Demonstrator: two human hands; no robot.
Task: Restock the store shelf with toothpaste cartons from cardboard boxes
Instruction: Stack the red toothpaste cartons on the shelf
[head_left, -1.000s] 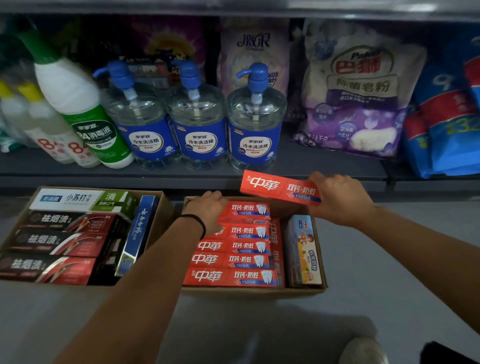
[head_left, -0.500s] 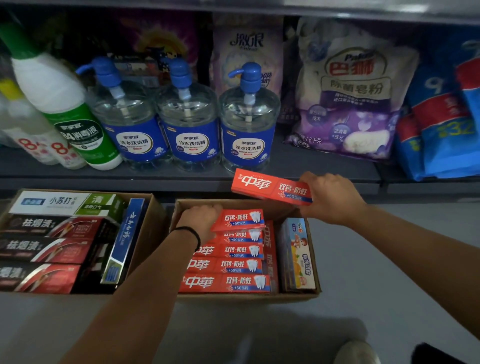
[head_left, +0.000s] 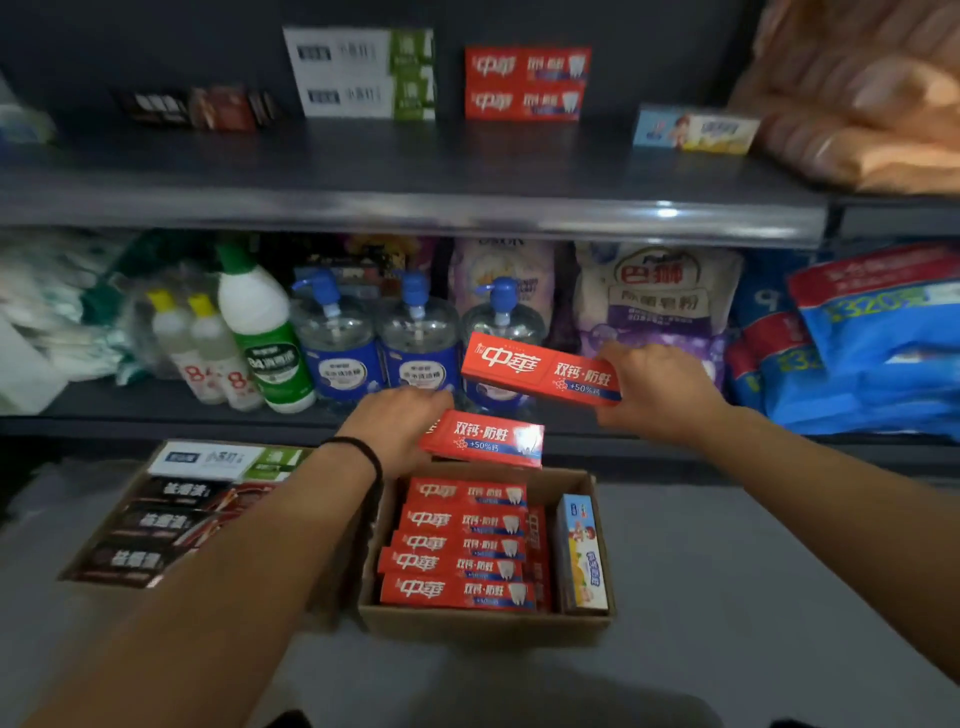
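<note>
Head | grey floor (head_left: 727, 597) | dark metal shelf (head_left: 415, 208) | dim store aisle

The scene is dimly lit, glare is seen on the shelf edge (head_left: 667, 213), and motion blur and wide-angle bending are shown throughout.

The red carton (head_left: 540, 370) above the box (head_left: 485, 626) reads "中華", "双钙·防蛀" and "+50%钙". The second red carton (head_left: 483, 437), just above the box, shows "双钙·防蛀" and "+50%钙". Red cartons in the box (head_left: 457, 592) read "中華". Beyond the box, a white bag (head_left: 657, 291) reads "巴狮".
</note>
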